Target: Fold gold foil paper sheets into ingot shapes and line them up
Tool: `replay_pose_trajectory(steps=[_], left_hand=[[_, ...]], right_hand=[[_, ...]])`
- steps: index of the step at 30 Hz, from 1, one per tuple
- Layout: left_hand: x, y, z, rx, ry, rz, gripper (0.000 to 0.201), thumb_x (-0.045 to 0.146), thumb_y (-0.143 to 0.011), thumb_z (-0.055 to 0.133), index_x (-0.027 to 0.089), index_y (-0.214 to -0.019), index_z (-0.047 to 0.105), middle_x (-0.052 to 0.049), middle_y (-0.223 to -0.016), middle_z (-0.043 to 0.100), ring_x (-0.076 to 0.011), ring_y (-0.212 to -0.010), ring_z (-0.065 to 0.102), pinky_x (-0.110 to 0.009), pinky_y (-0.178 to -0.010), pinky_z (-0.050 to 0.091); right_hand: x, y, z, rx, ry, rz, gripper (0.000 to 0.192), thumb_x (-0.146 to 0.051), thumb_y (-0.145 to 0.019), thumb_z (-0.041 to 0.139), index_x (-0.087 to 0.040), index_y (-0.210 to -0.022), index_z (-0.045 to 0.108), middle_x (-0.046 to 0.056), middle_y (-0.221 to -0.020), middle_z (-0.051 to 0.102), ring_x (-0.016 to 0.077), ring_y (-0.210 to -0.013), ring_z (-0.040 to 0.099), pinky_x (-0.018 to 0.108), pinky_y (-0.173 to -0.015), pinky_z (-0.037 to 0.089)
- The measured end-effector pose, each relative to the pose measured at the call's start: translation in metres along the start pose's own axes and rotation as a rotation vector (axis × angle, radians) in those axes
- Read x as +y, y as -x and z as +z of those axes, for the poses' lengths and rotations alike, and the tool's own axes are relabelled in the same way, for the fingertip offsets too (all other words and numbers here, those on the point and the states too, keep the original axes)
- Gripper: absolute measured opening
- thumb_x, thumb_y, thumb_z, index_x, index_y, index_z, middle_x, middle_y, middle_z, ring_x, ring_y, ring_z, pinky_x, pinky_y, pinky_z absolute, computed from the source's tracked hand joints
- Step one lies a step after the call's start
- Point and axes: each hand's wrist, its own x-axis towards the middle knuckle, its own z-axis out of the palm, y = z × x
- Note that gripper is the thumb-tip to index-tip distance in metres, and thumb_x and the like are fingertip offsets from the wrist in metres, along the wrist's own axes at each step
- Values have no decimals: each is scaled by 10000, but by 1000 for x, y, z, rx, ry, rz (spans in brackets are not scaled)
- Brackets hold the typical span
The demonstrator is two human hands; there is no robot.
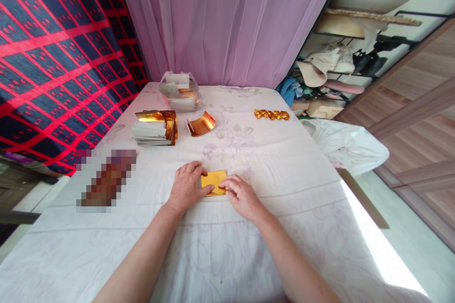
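Observation:
A small sheet of gold paper (213, 180) lies flat on the white cloth-covered table (270, 161) in front of me. My left hand (186, 188) presses down on its left part, fingers spread over the paper. My right hand (241, 195) pinches the paper's lower right edge between thumb and fingers. Both hands touch the same sheet.
A stack of gold-and-white paper sheets (155, 128) sits at the back left, with a curled gold sheet (201, 124) beside it. A clear plastic bag of paper (179, 91) stands further back. A row of folded gold pieces (271, 114) lies at the back right. A pink curtain (227, 19) hangs behind.

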Motion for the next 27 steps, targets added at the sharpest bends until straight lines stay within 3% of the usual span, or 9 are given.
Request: replay_pose_trajectory(steps=[5,11,15,27], left_hand=[[7,3,-4,-28,-27,-21,344,442,-751,725,221,-1002,644,-102,-1282,583,-308,-1194,530,-479,-1011,396],[26,19,7,91,-68,-67,502,551,-737,714,205,-1076,584,-162,-1327,558,-329,-1238,503,-531,-1060,332],[31,24,14,125,-58,-89,525,527,-733,718,192,-1103,556,-199,-1372,522,-346,-1299,456,-565,-1092,274],[19,25,1,-45,-9,-90,455,370,-779,649,226,-1195,535,-134,-1473,450,-296,-1378,391,-553,-1144,240]], right_hand=[[2,-1,2,0,14,-29,373,31,-763,454,-215,-994,612,50,-1031,608,165,-977,597,323,-862,503],[3,-1,6,26,32,-7,435,45,-725,461,-208,-1055,590,57,-1051,614,160,-930,610,316,-845,510],[1,-1,6,26,63,12,449,45,-725,465,-206,-1078,581,59,-1069,618,157,-913,620,318,-852,512],[-1,-3,6,17,65,27,449,49,-715,448,-201,-1063,584,55,-1048,618,142,-875,619,304,-833,515]])
